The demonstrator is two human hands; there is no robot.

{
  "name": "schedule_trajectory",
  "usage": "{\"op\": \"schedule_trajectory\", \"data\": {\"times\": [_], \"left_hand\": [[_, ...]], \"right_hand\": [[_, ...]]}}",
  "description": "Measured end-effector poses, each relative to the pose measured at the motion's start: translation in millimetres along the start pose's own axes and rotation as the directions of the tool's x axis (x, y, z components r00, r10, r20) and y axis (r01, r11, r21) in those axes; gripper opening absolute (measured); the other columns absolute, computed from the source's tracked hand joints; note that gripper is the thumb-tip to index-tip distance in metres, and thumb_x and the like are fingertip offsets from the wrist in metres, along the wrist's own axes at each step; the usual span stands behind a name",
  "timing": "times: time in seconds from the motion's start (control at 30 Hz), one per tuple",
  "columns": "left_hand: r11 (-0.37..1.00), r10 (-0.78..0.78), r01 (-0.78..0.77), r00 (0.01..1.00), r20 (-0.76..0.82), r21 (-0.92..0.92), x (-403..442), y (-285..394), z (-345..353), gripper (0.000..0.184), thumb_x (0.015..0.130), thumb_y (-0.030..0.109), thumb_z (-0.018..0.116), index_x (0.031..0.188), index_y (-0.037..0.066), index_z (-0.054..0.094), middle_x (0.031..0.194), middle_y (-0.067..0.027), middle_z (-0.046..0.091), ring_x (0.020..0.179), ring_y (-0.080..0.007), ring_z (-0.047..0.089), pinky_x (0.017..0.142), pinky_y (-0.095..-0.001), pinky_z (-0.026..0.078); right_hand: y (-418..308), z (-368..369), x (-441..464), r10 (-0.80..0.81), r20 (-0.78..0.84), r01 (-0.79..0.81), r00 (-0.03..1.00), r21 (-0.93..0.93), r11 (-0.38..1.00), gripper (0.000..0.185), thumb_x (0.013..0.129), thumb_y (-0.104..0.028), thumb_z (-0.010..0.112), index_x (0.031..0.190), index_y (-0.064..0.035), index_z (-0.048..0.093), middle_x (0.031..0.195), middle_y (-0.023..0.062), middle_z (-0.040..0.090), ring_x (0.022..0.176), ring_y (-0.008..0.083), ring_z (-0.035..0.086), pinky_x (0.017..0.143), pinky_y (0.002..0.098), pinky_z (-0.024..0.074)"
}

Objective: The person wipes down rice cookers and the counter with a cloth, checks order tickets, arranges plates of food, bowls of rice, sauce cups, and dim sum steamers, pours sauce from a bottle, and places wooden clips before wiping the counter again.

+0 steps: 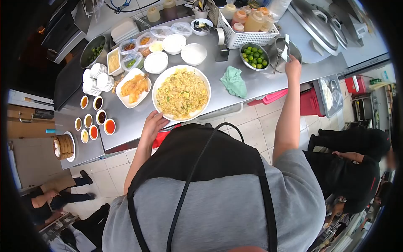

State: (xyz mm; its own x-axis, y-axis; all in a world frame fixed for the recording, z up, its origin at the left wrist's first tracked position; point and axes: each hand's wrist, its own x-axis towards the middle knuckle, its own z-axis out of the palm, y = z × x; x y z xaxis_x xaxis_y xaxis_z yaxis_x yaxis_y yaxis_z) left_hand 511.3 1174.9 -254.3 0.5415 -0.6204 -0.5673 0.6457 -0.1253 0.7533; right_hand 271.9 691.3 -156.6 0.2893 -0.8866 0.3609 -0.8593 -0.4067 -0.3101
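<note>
A large round white plate heaped with egg fried rice sits at the front edge of the steel counter. My left hand is at its lower left rim, fingers closed on the edge. Far to the right, my right hand reaches over a round metal pot. Its fingers are closed around the lower part of a white utensil in the pot; the exact kind is hard to make out. Other metal handles stand beside it. Near the pot is a metal bowl of green limes.
A green cloth lies between plate and limes. Left of the plate are a dish of fried food, sauce cups, stacked small cups and a bamboo steamer. Behind stands a basket of squeeze bottles. Other people are at both sides.
</note>
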Motion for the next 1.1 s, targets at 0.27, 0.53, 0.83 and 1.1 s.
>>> {"op": "schedule_trajectory", "data": {"times": [0.27, 0.53, 0.83, 1.1], "left_hand": [[1.0, 0.019, -0.019, 1.0, -0.024, -0.023, 9.4, -8.1, 12.3, 0.038, 0.082, 0.006, 0.046, 0.115, -0.005, 0.03, 0.103, -0.0211, 0.052, 0.088, -0.0273, 0.058, 0.075, -0.0347, 0.05], [0.995, -0.027, 0.026, 1.0, -0.002, -0.096, 7.3, -25.6, 12.4, 0.046, 0.079, 0.003, 0.05, 0.117, -0.005, 0.024, 0.103, -0.0208, 0.052, 0.083, -0.0251, 0.059, 0.066, -0.0304, 0.052], [0.994, -0.012, 0.017, 0.999, 0.043, -0.106, 9.5, -28.6, 7.1, 0.045, 0.08, 0.006, 0.053, 0.115, -0.004, 0.026, 0.102, -0.0193, 0.052, 0.081, -0.0219, 0.059, 0.067, -0.0289, 0.052], [0.993, -0.023, 0.029, 0.998, 0.058, -0.114, 8.3, -24.4, 8.7, 0.045, 0.08, 0.006, 0.053, 0.115, -0.004, 0.027, 0.103, -0.0201, 0.051, 0.083, -0.0224, 0.059, 0.068, -0.0286, 0.051]], "right_hand": [[-58.9, -2.8, -45.1, -0.321, -0.159, 0.353, 0.934, 0.263, 0.898, 0.031, 0.076, -0.003, 0.045, 0.103, -0.0115, 0.059, 0.084, 0.0186, 0.058, 0.078, 0.0337, 0.056, 0.068, 0.0406, 0.0443], [-148.5, 28.6, -203.2, -0.581, 0.213, 0.387, 0.785, 0.565, 0.729, 0.034, 0.073, 0.005, 0.048, 0.103, -0.0075, 0.058, 0.075, 0.0166, 0.052, 0.067, 0.032, 0.053, 0.06, 0.0389, 0.0419], [-175.1, 50.0, -223.2, -0.534, 0.338, 0.375, 0.775, 0.434, 0.819, 0.037, 0.072, 0.003, 0.046, 0.106, -0.0081, 0.056, 0.076, 0.0164, 0.052, 0.067, 0.0337, 0.055, 0.059, 0.0407, 0.0445], [-174.6, 48.3, -213.9, -0.563, 0.351, 0.4, 0.748, 0.439, 0.805, 0.036, 0.073, 0.003, 0.046, 0.105, -0.008, 0.057, 0.077, 0.0171, 0.053, 0.068, 0.0347, 0.054, 0.061, 0.0406, 0.0442]]}}
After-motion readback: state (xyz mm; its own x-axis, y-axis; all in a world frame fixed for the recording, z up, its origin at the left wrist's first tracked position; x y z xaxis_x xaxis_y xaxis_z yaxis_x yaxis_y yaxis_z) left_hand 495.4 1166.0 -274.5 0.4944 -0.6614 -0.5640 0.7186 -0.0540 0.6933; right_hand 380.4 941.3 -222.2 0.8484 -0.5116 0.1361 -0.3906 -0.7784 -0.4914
